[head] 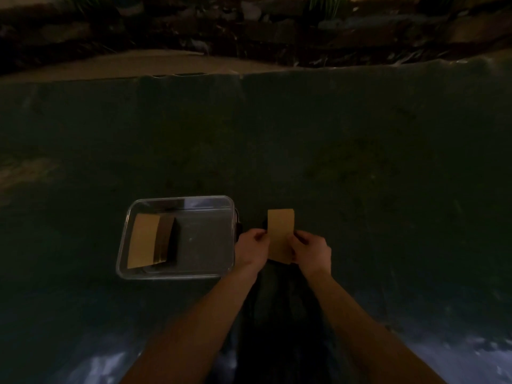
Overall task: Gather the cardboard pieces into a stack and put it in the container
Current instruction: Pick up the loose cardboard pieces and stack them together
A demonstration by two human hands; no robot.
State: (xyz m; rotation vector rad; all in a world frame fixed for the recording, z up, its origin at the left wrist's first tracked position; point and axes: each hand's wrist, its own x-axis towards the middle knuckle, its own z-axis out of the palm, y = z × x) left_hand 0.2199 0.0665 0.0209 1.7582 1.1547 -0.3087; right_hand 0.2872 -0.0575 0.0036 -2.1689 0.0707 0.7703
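A tan stack of cardboard pieces point(279, 234) is held upright between both hands, just right of the container. My left hand point(252, 246) pinches its left edge and my right hand point(311, 249) pinches its right edge. The clear plastic container point(177, 274) lies on the dark surface to the left of my hands. Inside it, at the left end, rests another cardboard stack point(144, 241), tan on top with dark edges showing on its right side.
The dark green surface point(332, 139) stretches far ahead and to both sides. A pale cardboard sheet point(155, 65) lies beyond its far edge on the left. Dark clutter and plants sit at the back. The light is dim.
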